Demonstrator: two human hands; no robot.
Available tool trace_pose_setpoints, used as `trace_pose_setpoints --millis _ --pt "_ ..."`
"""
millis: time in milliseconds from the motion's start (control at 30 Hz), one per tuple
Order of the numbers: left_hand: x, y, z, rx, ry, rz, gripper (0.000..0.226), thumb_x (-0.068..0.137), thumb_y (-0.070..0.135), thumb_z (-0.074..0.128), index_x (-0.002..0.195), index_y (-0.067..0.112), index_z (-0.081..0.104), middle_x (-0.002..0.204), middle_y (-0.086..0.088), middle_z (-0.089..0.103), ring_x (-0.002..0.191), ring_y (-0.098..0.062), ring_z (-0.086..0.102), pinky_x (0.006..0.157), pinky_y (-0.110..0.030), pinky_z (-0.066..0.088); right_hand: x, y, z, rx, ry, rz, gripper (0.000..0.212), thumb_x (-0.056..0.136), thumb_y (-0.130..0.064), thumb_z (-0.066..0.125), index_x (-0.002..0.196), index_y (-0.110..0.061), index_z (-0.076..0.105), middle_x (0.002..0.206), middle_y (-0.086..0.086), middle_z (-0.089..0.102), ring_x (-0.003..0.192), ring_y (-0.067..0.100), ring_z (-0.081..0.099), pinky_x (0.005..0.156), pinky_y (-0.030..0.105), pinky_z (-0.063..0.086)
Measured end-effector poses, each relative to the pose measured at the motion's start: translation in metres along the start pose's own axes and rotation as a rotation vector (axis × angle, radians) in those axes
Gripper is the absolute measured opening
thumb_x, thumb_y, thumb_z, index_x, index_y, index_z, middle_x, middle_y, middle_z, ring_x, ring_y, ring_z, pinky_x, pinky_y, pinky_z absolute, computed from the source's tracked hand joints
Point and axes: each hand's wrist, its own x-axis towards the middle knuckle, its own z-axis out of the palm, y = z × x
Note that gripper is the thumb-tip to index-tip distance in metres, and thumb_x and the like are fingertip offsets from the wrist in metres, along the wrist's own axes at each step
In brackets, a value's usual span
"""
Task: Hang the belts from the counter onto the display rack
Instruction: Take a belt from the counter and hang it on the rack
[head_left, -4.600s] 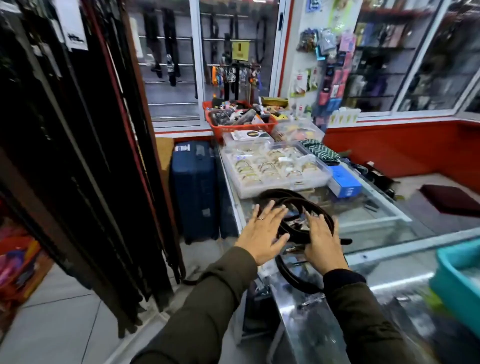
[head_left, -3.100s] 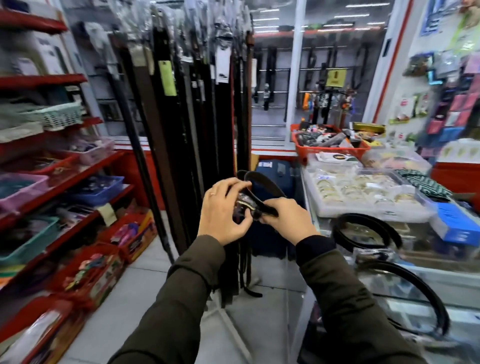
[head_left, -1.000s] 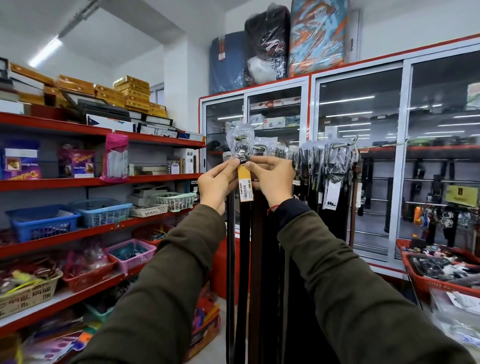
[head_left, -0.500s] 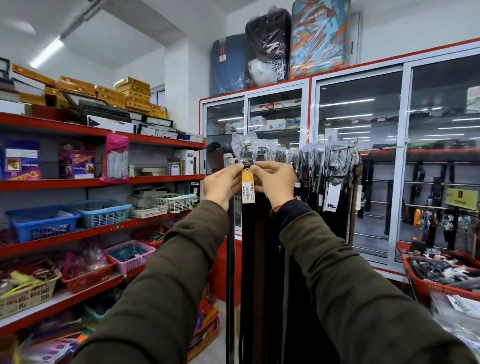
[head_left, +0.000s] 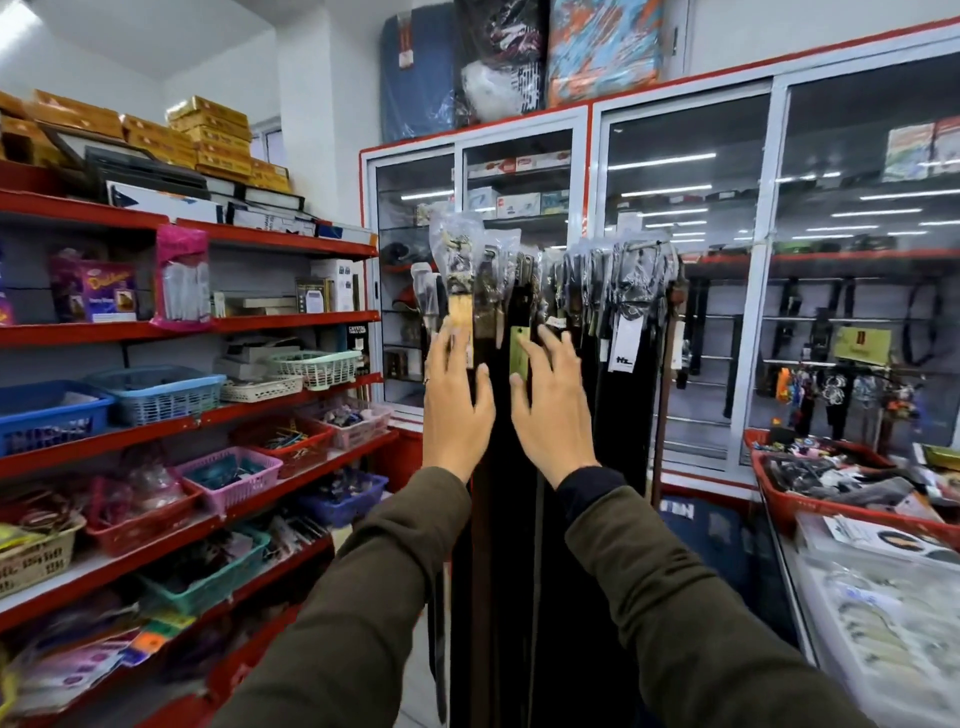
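A: What sits over at nine o'clock?

B: Red shelves (head_left: 291, 322) with baskets (head_left: 156, 392), and boxes (head_left: 208, 137) stacked at ten o'clock.

A: And the hands?

B: Both are raised at the middle. The left hand (head_left: 457, 405) is spread flat, fingers apart, gripping nothing. Just to its right, the right hand (head_left: 553, 410) is likewise spread and empty. The two are close but not touching, palms toward the hanging belts (head_left: 498, 467).

A: Where are those belts?

B: On the rack (head_left: 639, 247) at twelve o'clock, straps dropping straight down between and behind the hands, buckles in clear wrap on top. A yellow tag (head_left: 519, 351) hangs between the hands; the right fingertips may brush it, though blur makes that unsure.

A: Further right?

B: Glass cabinets (head_left: 769, 270) at two o'clock, a red tray (head_left: 779, 499) at three, and the counter (head_left: 810, 613) at four.
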Motion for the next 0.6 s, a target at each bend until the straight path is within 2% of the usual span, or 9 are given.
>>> trace_pose_setpoints --millis 67,133,333,600 --pt "-0.027 0.0 0.008 0.103 -0.022 0.053 0.058 0.105 0.025 0.043 0.16 0.021 0.025 0.171 0.002 0.014 0.159 -0.018 0.007 0.128 -0.041 0.015 -0.028 0.018 -0.006 -0.149 0.038 -0.021 0.049 0.102 -0.026 0.046 0.151 -0.02 0.042 0.166 0.006 0.025 0.158 0.031 0.008 0.129 0.049 0.01" --pt "-0.054 0.002 0.016 0.15 -0.053 0.074 0.057 0.105 0.027 0.043 0.159 0.022 0.026 0.171 0.001 0.012 0.159 -0.018 0.002 0.129 -0.046 0.008 -0.055 0.034 -0.015 -0.223 0.036 -0.005 0.051 0.103 -0.03 0.044 0.153 -0.022 0.038 0.169 0.005 0.019 0.159 0.03 0.003 0.129 0.051 0.004" --pt "-0.133 0.024 0.049 0.115 -0.221 0.075 0.057 0.105 0.031 0.044 0.159 0.022 0.028 0.171 0.001 0.013 0.159 -0.018 -0.002 0.129 -0.048 0.005 -0.127 0.071 -0.048 -0.374 -0.036 0.09 0.055 0.103 -0.033 0.043 0.156 -0.021 0.033 0.171 0.005 0.012 0.159 0.028 -0.003 0.128 0.054 0.004" --pt "-0.219 0.076 0.085 -0.021 -0.405 0.09 0.054 0.105 0.03 0.045 0.157 0.021 0.032 0.171 0.001 0.015 0.159 -0.018 -0.001 0.129 -0.05 0.006 -0.211 0.103 -0.113 -0.533 -0.063 0.266 0.055 0.102 -0.034 0.044 0.154 -0.019 0.036 0.17 0.008 0.015 0.159 0.032 0.002 0.127 0.058 0.006"
